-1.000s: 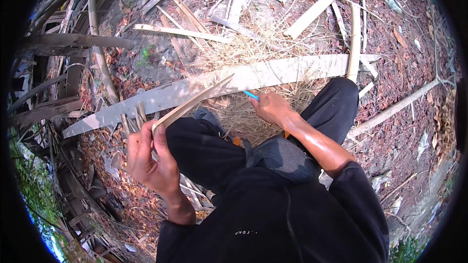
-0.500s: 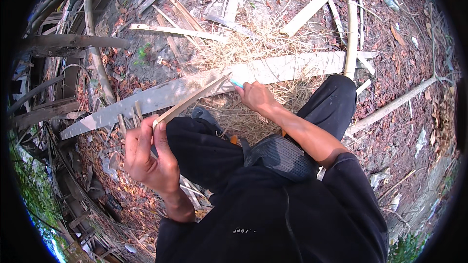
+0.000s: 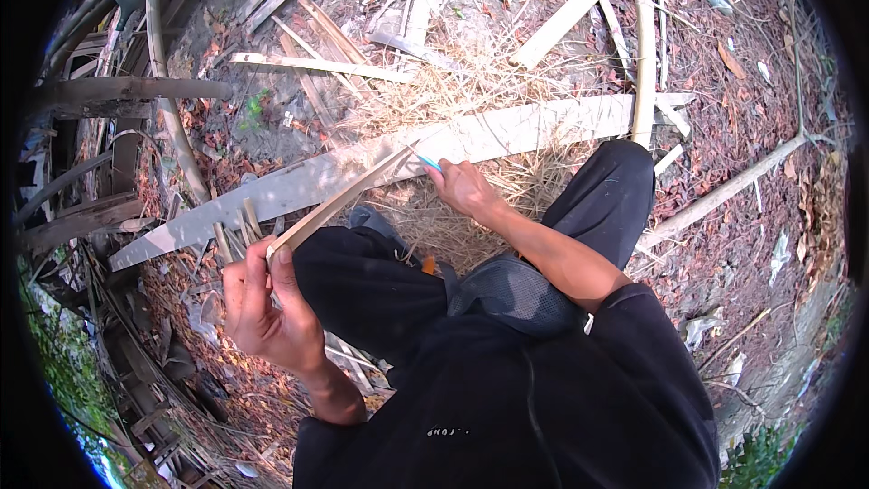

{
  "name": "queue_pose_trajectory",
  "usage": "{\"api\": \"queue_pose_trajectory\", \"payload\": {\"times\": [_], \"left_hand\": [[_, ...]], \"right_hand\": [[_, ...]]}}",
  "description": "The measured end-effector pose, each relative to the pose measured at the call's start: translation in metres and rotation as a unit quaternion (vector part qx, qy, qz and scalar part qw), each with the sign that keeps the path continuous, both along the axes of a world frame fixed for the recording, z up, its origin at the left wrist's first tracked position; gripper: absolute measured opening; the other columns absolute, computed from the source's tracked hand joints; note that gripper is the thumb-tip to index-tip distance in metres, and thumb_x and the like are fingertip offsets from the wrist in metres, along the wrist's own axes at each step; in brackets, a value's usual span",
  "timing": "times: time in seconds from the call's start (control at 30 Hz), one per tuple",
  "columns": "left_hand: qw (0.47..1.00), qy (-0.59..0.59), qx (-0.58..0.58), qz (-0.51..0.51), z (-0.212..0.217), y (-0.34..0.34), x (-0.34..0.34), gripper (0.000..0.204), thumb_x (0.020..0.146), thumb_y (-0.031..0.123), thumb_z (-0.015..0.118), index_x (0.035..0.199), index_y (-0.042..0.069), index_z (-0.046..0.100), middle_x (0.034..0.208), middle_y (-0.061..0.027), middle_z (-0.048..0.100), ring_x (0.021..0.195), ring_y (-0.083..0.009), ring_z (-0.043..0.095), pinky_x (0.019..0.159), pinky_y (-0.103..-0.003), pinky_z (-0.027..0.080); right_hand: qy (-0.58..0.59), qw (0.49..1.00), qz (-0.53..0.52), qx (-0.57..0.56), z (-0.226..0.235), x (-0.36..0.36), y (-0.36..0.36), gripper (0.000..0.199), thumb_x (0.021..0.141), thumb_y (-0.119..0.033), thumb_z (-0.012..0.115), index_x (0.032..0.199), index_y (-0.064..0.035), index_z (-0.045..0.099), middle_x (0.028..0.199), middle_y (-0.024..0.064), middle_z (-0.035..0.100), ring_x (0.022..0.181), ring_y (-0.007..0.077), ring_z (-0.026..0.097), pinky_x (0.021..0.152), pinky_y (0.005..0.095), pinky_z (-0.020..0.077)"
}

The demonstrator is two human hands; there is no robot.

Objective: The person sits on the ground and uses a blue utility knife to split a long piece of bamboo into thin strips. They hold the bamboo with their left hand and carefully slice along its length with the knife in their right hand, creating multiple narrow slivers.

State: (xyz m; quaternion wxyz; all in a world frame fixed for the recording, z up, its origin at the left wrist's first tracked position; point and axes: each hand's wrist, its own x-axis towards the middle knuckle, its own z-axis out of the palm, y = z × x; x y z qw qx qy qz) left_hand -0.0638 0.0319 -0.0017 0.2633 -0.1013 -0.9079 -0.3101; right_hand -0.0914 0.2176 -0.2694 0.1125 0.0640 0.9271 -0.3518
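My left hand (image 3: 274, 312) is closed around the near end of a slim pale bamboo strip (image 3: 339, 204). The strip slants up and to the right, above a long flat board (image 3: 272, 188) that lies across the ground. At the strip's far end my right hand (image 3: 463, 188) is closed on a small blue-handled knife (image 3: 427, 163). Its blade is mostly too small to make out against the strip. Pale shavings (image 3: 453, 95) are heaped on and behind the board.
My bent legs in black trousers (image 3: 371, 285) flank the work area. Bamboo pieces (image 3: 575, 9) and a pole (image 3: 644, 72) lie beyond the board. A wooden stack (image 3: 100, 177) stands at left, and a branch (image 3: 724, 195) lies on leaf litter at right.
My left hand and the near end of the strip have come slightly lower and to the left. The right hand has shifted a little left, still at the strip's far end.
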Motion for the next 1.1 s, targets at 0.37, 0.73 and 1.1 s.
{"api": "queue_pose_trajectory", "payload": {"times": [0.37,0.73,1.1], "left_hand": [[1.000,0.023,0.010,0.005,-0.004,-0.026,-0.002,0.015,0.085,-0.006,0.073,0.100,-0.005,0.071,0.083,-0.0088,0.067,0.067,-0.0128,0.058,0.059,-0.025,0.045],[0.991,0.068,-0.016,-0.110,0.005,-0.010,-0.007,0.024,0.078,-0.010,0.076,0.101,-0.004,0.072,0.084,-0.0115,0.070,0.065,-0.0153,0.061,0.059,-0.025,0.048],[0.996,0.034,-0.048,-0.063,0.009,-0.010,-0.006,0.021,0.080,-0.006,0.077,0.101,-0.004,0.072,0.082,-0.0091,0.068,0.065,-0.0150,0.059,0.059,-0.026,0.047]], "right_hand": [[0.006,0.988,-0.025,-0.151,0.059,-0.004,-0.004,0.033,0.101,-0.029,0.055,0.090,0.0018,0.058,0.063,0.0235,0.058,0.055,0.0402,0.058,0.052,0.0498,0.0425],[0.094,0.970,0.077,-0.213,0.213,0.056,-0.012,0.039,0.100,-0.029,0.057,0.081,0.0048,0.056,0.054,0.0251,0.054,0.050,0.0464,0.056,0.049,0.0517,0.0422],[0.088,0.981,0.042,-0.166,0.155,0.047,-0.005,0.042,0.101,-0.033,0.055,0.084,0.0055,0.062,0.057,0.0264,0.058,0.053,0.0469,0.059,0.050,0.0538,0.0452]]}}
